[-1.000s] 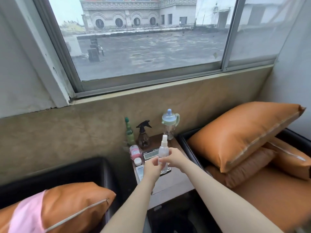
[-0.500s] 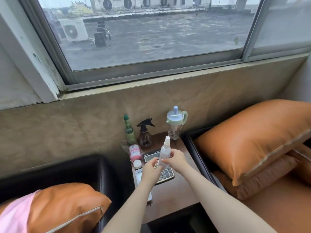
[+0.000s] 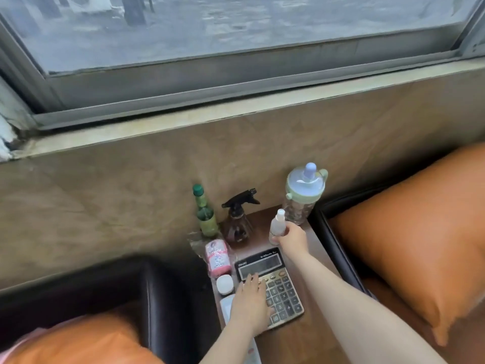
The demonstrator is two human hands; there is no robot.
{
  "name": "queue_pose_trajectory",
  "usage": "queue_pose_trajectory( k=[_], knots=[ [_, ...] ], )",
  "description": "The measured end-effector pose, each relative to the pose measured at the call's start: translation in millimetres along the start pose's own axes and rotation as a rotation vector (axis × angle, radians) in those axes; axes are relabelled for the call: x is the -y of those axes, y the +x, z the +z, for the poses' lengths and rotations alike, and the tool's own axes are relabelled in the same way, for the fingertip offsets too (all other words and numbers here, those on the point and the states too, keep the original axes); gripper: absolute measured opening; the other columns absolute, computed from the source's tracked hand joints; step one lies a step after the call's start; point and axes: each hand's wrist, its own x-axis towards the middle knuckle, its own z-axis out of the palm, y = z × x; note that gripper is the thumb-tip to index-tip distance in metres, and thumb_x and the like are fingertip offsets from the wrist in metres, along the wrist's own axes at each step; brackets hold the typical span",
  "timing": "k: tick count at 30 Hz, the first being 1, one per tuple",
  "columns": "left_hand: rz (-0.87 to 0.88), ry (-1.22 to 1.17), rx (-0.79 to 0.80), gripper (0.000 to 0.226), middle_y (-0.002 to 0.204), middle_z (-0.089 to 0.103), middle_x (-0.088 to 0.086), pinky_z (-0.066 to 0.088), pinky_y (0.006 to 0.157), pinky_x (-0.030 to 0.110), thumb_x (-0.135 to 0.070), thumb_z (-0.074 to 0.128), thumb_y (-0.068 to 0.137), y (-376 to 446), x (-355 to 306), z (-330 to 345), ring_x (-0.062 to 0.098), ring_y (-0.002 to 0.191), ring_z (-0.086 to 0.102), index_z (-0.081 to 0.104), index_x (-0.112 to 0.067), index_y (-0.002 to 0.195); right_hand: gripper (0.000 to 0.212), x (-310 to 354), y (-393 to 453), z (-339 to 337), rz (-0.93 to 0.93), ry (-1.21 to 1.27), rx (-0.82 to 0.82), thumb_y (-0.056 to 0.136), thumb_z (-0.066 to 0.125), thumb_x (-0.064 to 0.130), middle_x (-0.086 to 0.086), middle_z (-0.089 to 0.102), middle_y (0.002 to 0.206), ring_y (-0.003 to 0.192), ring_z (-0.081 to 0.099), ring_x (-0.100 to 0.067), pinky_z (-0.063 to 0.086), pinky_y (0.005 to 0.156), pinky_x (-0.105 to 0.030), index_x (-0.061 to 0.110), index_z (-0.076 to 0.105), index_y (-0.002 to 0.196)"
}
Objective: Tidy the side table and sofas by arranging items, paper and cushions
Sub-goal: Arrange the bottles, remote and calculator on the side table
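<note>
Two hands work over the side table (image 3: pixel 309 340): my right hand (image 3: pixel 291 239) grips a small white spray bottle (image 3: pixel 277 226) upright, just in front of the sippy bottle (image 3: pixel 301 197), while my left hand (image 3: pixel 248 306) rests flat, fingers straight, on the calculator (image 3: pixel 275 282).

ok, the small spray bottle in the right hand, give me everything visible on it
The small spray bottle is slim, of pale translucent plastic, with a white cap or nozzle on top. It stands roughly upright, tilted slightly. The right hand grips its lower body from the right, hiding the base, so whether it rests on the side table cannot be told. It sits behind the calculator, in front of the green-lidded sippy bottle, right of the dark trigger sprayer. Contents unclear.
</note>
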Motion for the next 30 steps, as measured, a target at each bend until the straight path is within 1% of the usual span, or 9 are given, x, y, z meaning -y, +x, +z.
queue_pose_trajectory(
  k=[3, 4, 6, 9, 14, 18, 20, 24, 30],
  knots=[
    [0.016, -0.005, 0.049, 0.111, 0.157, -0.018, 0.012, -0.009, 0.116, 0.042, -0.061, 0.061, 0.079, 14.4, -7.8, 20.8, 0.030, 0.145, -0.017, -0.007, -0.012, 0.152, 0.032, -11.5, 25.3, 10.6, -0.011, -0.011, 0.008, 0.079, 0.065, 0.000, -0.001, 0.058, 0.094, 0.090, 0.053, -0.018, 0.036, 0.073, -0.024, 0.008, 0.063, 0.110],
    [0.026, 0.005, 0.061, 0.117, 0.156, -0.023, 0.012, -0.011, 0.115, 0.043, -0.062, 0.064, 0.075, 18.4, -10.5, 26.3, 0.030, 0.143, -0.021, -0.011, -0.014, 0.151, 0.032, -15.1, 32.0, 13.6, -0.014, -0.010, 0.013, 0.079, 0.065, -0.001, -0.002, 0.059, 0.095, 0.089, 0.052, -0.017, 0.036, 0.073, -0.024, 0.007, 0.063, 0.111],
    [0.033, 0.023, 0.066, 0.121, 0.155, -0.027, 0.011, -0.015, 0.112, 0.042, -0.059, 0.069, 0.073, 23.7, -14.6, 35.2, 0.030, 0.142, -0.026, -0.014, -0.015, 0.150, 0.035, -20.9, 42.1, 19.4, -0.022, -0.006, 0.028, 0.079, 0.065, -0.002, -0.004, 0.061, 0.097, 0.090, 0.052, -0.017, 0.036, 0.075, -0.024, 0.006, 0.063, 0.113],
    [0.014, 0.057, 0.041, 0.120, 0.154, -0.028, 0.011, -0.018, 0.106, 0.039, -0.051, 0.070, 0.075, 29.6, -15.6, 41.2, 0.030, 0.142, -0.026, -0.017, -0.016, 0.149, 0.041, -28.4, 54.9, 26.6, -0.042, 0.006, 0.059, 0.076, 0.067, -0.003, -0.007, 0.063, 0.104, 0.097, 0.056, -0.020, 0.037, 0.080, -0.024, 0.006, 0.062, 0.116],
    [-0.026, 0.054, 0.016, 0.111, 0.156, -0.025, 0.010, -0.013, 0.112, 0.038, -0.046, 0.067, 0.080, 37.0, -10.0, 36.1, 0.029, 0.143, -0.023, -0.015, -0.018, 0.150, 0.038, -27.1, 66.1, 34.1, -0.079, 0.006, 0.069, 0.077, 0.067, -0.005, -0.001, 0.057, 0.095, 0.092, 0.051, -0.015, 0.035, 0.078, -0.022, 0.004, 0.063, 0.114],
    [-0.046, 0.045, 0.019, 0.109, 0.156, -0.025, 0.010, -0.011, 0.114, 0.040, -0.041, 0.067, 0.080, 44.4, -3.0, 31.2, 0.029, 0.143, -0.023, -0.014, -0.019, 0.150, 0.037, -21.5, 74.5, 38.9, -0.088, 0.034, 0.094, 0.081, 0.062, -0.006, 0.000, 0.057, 0.097, 0.095, 0.053, -0.015, 0.035, 0.079, -0.021, 0.005, 0.061, 0.117],
    [-0.039, 0.047, 0.021, 0.108, 0.156, -0.025, 0.010, -0.011, 0.114, 0.040, -0.040, 0.066, 0.080, 46.4, 0.1, 29.7, 0.028, 0.143, -0.024, -0.014, -0.019, 0.150, 0.038, -19.9, 79.2, 41.3, -0.093, 0.027, 0.086, 0.081, 0.061, -0.006, -0.004, 0.060, 0.102, 0.097, 0.054, -0.016, 0.035, 0.078, -0.020, 0.005, 0.060, 0.118],
    [-0.024, 0.034, 0.002, 0.107, 0.156, -0.024, 0.009, -0.015, 0.110, 0.038, -0.037, 0.067, 0.080, 50.3, 5.7, 27.5, 0.027, 0.143, -0.024, -0.013, -0.020, 0.151, 0.040, -16.4, 87.4, 46.4, -0.076, 0.039, 0.052, 0.082, 0.060, -0.005, -0.014, 0.062, 0.117, 0.108, 0.056, -0.026, 0.036, 0.080, -0.022, 0.003, 0.057, 0.121],
    [-0.014, 0.021, -0.002, 0.107, 0.156, -0.024, 0.008, -0.014, 0.112, 0.039, -0.037, 0.066, 0.081, 54.3, 9.4, 27.5, 0.026, 0.143, -0.025, -0.013, -0.020, 0.150, 0.036, -9.7, 96.6, 53.5, -0.052, 0.033, 0.031, 0.083, 0.062, -0.002, -0.016, 0.062, 0.116, 0.110, 0.056, -0.029, 0.035, 0.080, -0.023, 0.001, 0.057, 0.118]
  ],
)
